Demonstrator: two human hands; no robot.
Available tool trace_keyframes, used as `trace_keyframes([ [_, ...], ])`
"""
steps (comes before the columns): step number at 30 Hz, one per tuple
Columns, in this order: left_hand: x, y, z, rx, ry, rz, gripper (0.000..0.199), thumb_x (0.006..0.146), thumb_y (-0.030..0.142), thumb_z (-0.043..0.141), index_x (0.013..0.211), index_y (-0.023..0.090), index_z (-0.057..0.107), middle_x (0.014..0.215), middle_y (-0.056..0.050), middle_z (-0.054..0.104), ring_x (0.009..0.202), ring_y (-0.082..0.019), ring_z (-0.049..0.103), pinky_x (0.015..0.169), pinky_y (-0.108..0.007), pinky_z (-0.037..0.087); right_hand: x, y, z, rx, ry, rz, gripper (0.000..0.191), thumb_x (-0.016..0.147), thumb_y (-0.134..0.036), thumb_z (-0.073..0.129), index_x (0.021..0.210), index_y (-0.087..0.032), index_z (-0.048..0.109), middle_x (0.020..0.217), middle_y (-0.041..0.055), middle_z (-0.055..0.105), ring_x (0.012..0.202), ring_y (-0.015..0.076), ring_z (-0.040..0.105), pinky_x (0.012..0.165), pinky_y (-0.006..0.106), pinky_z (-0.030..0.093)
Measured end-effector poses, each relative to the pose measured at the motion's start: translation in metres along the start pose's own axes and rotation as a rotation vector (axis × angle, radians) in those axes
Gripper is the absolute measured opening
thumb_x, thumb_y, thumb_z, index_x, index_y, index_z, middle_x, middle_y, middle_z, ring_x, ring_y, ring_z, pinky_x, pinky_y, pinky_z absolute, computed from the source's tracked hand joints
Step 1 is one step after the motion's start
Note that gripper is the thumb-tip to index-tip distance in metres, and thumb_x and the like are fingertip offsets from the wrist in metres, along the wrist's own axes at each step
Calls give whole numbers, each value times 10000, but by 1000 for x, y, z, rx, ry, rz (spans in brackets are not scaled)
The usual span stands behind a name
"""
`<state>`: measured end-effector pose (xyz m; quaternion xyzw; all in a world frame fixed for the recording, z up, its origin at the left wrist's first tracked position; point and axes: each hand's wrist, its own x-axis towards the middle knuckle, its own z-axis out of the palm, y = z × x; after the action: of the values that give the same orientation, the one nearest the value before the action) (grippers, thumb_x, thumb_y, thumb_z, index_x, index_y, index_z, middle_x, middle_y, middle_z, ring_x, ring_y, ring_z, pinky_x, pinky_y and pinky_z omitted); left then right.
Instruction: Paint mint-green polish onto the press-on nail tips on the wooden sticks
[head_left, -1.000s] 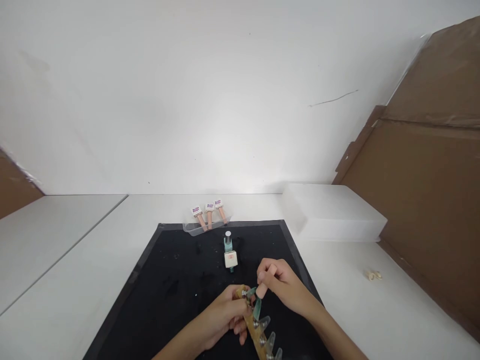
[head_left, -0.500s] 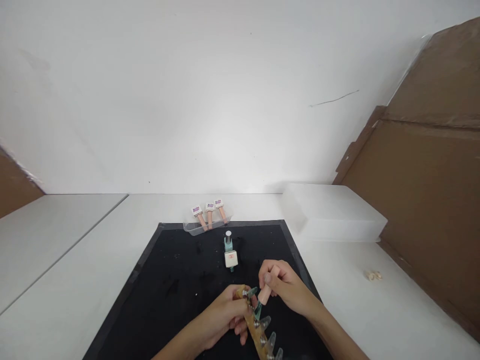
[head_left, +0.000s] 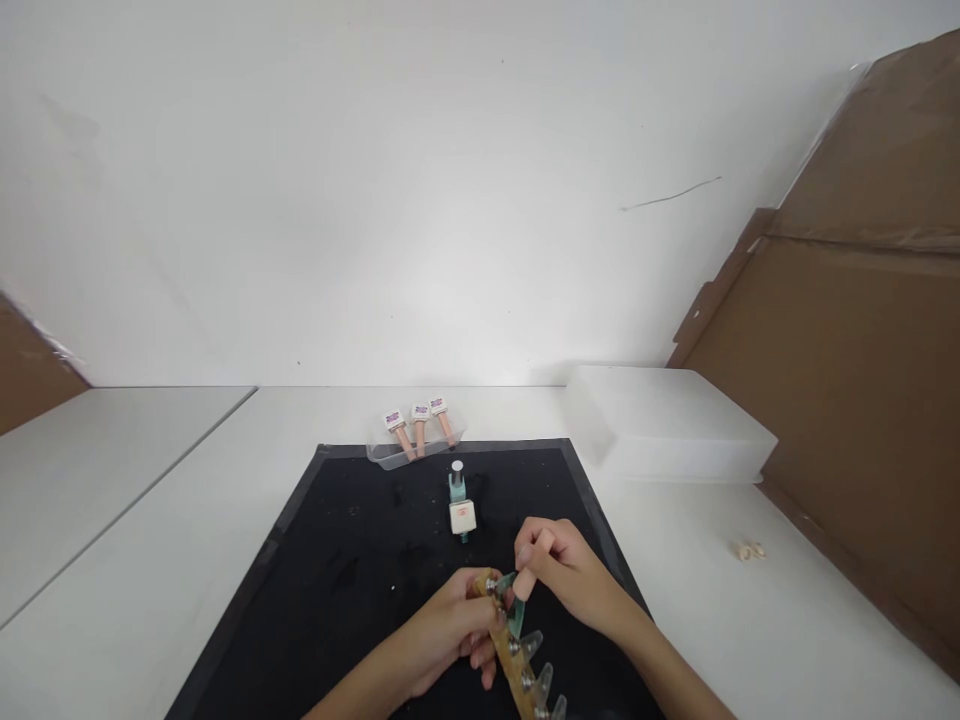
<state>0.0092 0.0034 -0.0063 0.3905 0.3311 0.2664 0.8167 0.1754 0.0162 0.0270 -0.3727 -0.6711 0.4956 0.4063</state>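
Observation:
My left hand (head_left: 457, 625) is wrapped round a yellowish nail tip holder strip (head_left: 516, 668). Several nail tips stick out from its right side; the upper two look green, while the lower nail tips (head_left: 543, 684) are clear. Between the fingers of my right hand (head_left: 566, 565) is the pale pink handle of a nail polish brush (head_left: 532, 570). Its brush end meets a green nail tip (head_left: 516, 617). Beyond my hands, an open white-labelled polish bottle (head_left: 463, 518) rests on the black mat, touching or close to a mint bottle with a silver-grey cap (head_left: 457, 482).
A clear plastic tray (head_left: 386, 457) with three pink-handled bottles sits at the mat's back edge. The black mat (head_left: 337, 540) covers the middle of the white table. At right are a white box (head_left: 675, 430), small beige rings (head_left: 748, 550) and a cardboard panel (head_left: 840, 400).
My right hand has moved slightly up and left, carrying the brush along the green nail tip. My left hand and the strip stay nearly still.

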Motion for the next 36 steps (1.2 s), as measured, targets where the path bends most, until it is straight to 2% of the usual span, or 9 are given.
trace_keyframes([
  [3,0,0,0,-4,0,1,105,574,159,553,641,185,477,372,114,389,302,-34,300,352,-190,432,0,-1,1,17,31,6,395,865,-496,502,641,-177,564,485,-27,549,471,115,437,482,231,324],
  [8,0,-1,-1,-2,6,-8,123,549,127,520,660,177,499,399,106,410,304,-34,307,354,-194,433,-1,-1,0,13,-32,12,411,858,-519,494,635,-181,563,473,-24,547,463,119,423,469,236,313],
  [13,-1,2,0,14,-18,-10,86,554,124,511,613,183,490,344,116,353,295,-44,290,349,-196,431,0,0,-2,-54,75,51,391,877,-472,497,624,-179,550,506,-11,596,463,110,377,471,233,291],
  [18,-2,3,0,23,4,-20,103,556,125,508,645,177,511,360,112,371,305,-44,295,355,-199,431,1,1,-3,7,1,27,425,867,-517,483,622,-177,558,473,-20,556,466,116,405,474,234,299],
  [23,-2,2,0,9,-9,-11,103,555,124,516,646,171,516,373,107,387,301,-38,292,353,-199,428,2,3,-5,-70,109,30,432,883,-484,480,579,-183,531,478,-9,577,487,125,429,487,240,313],
  [26,-1,3,0,0,-12,-8,94,550,123,515,634,165,517,375,102,391,300,-34,295,349,-194,429,2,5,-4,22,74,50,434,874,-520,470,611,-182,538,444,-24,544,448,116,400,461,236,301],
  [29,-1,3,0,-1,-10,-9,98,551,116,516,636,165,519,377,104,389,300,-34,302,348,-197,435,1,4,-3,-27,34,40,422,879,-496,480,608,-181,551,460,-16,568,462,117,404,470,240,306],
  [32,-1,2,-1,-4,-5,-18,111,552,111,524,649,164,524,396,103,401,302,-33,310,348,-199,438,1,4,-3,-114,96,43,433,887,-470,483,563,-188,533,496,0,601,483,124,419,475,248,309],
  [36,-1,1,-1,-5,-11,-13,91,561,133,545,641,167,518,388,104,399,300,-32,304,346,-194,433,2,6,-4,-23,114,41,440,881,-511,463,588,-191,535,463,-14,565,469,126,427,470,246,310],
])
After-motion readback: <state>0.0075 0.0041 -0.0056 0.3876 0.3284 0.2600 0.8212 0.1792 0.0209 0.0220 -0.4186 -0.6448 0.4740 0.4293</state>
